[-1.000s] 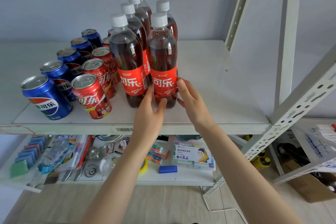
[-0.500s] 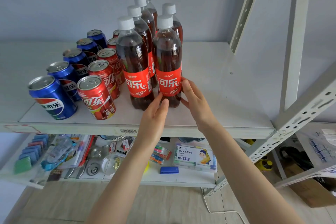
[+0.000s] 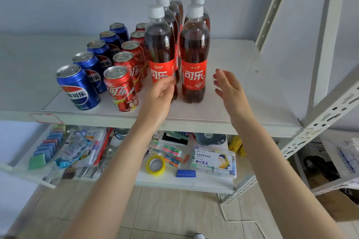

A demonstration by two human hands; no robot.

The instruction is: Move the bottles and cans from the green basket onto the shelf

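Note:
Several cola bottles with red labels and white caps stand in two rows on the white shelf (image 3: 233,106). The front right bottle (image 3: 194,60) stands upright on its own. My right hand (image 3: 228,88) hovers just right of it, fingers relaxed, touching nothing. My left hand (image 3: 161,93) is in front of the front left bottle (image 3: 160,52), fingers loosely curled and holding nothing. Left of the bottles stand a row of red cans (image 3: 121,87) and a row of blue cans (image 3: 77,87). The green basket is out of view.
White slotted uprights (image 3: 272,6) frame the shelf's right side. The lower shelf (image 3: 204,184) holds stationery, a yellow tape roll (image 3: 155,164) and a marker box (image 3: 213,161). A cardboard box (image 3: 338,203) sits on the tiled floor at right.
Both hands have let go of the front right bottle and drawn apart and back; the bottle stays standing on the shelf. The camera has shifted a little.

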